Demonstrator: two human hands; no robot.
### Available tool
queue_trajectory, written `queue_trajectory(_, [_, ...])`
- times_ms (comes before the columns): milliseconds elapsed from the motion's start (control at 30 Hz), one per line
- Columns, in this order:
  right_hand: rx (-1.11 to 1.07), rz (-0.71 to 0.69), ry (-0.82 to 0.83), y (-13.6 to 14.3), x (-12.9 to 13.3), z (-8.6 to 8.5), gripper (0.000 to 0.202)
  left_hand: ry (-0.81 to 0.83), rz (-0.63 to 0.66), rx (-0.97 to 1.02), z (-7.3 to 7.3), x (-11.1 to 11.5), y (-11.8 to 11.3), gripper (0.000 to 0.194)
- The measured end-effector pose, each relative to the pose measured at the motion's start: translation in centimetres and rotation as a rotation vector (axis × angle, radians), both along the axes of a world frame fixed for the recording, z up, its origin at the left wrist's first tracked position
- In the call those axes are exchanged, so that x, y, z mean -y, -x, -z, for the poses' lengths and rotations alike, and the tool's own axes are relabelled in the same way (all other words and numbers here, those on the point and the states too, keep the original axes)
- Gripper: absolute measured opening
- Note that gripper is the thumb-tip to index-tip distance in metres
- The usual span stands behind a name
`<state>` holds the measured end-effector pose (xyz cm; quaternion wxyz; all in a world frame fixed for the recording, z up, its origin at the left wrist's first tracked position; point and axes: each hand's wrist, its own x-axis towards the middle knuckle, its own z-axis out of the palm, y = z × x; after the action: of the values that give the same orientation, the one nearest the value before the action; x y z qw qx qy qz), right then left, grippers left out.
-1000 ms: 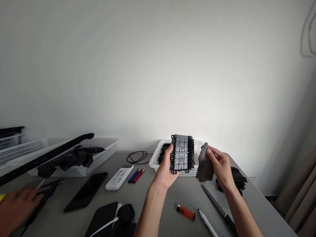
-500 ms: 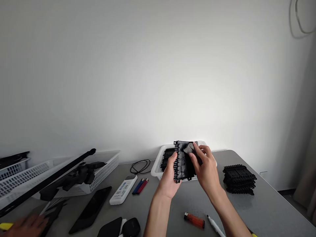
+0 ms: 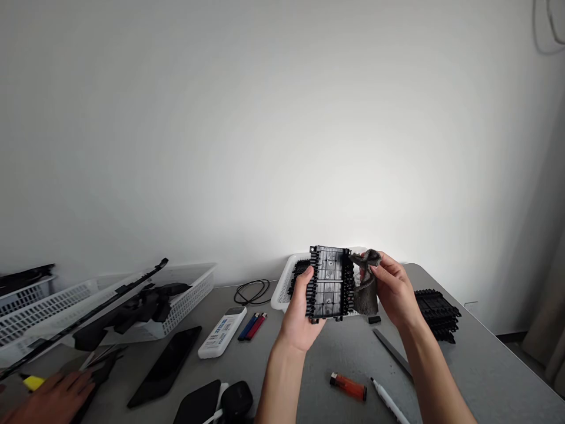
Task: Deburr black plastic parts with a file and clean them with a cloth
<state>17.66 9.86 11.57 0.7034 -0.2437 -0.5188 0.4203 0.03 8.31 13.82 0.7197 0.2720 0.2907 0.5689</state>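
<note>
My left hand (image 3: pixel 300 309) is closed on the left edge of a black plastic panel (image 3: pixel 330 282), thumb on the front. The panel is held upright, with ribbed, toothed sides and a shiny gridded face toward me. Just right of it, my right hand (image 3: pixel 397 285) pinches a crumpled dark grey cloth (image 3: pixel 367 288), which hangs down beside the panel's right edge. Behind both hands stands a white basket (image 3: pixel 279 299) with more black toothed parts (image 3: pixel 300 272), partly hidden. A stack of similar black panels (image 3: pixel 436 312) sits to the right, partly behind my right forearm.
Left on the table lie a black phone (image 3: pixel 166 365), a white box-shaped device (image 3: pixel 223 333), two lighters (image 3: pixel 252 327) and a cable (image 3: pixel 251 291). An orange lighter (image 3: pixel 348 387), a white marker (image 3: pixel 388 400) and a grey blade (image 3: pixel 392 350) lie nearer. Another person's hand (image 3: pixel 57 394) is at lower left, by white baskets (image 3: pixel 194 300).
My right hand has moved right with the cloth, off the panel's face. The panel's gridded face now shows more fully and brighter. The other person's hand at lower left has shifted slightly.
</note>
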Motion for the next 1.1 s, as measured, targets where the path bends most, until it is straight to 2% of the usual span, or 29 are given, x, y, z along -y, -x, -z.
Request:
queue_trajectory(67, [0.027, 0.032, 0.004, 0.1, -0.1, 0.0, 0.027, -0.016, 0.031, -0.001, -0.1, 0.1, 0.0, 0.031])
queue_trajectory(200, [0.123, 0.239, -0.034, 0.7, -0.5, 0.2, 0.029, -0.065, 0.066, 0.029, -0.5, 0.5, -0.2, 0.031])
queue_trajectory(433, [0.367, 0.540, -0.149, 1.9, 0.4, 0.3, 0.028, -0.050, 0.017, 0.004, -0.7, 0.5, -0.3, 0.029])
queue_trajectory(567, [0.506, 0.595, -0.199, 2.5, 1.0, 0.2, 0.036, -0.048, -0.003, 0.002, -0.8, 0.5, -0.3, 0.027])
queue_trajectory(900, [0.411, 0.723, -0.193, 2.4, 0.7, 0.5, 0.022, -0.024, 0.023, -0.052, -0.2, 0.1, 0.2, 0.032])
queue_trajectory(1100, [0.342, 0.924, -0.250, 2.0, 1.2, 0.1, 0.022, -0.020, 0.080, -0.029, 0.5, -0.3, 0.0, 0.034])
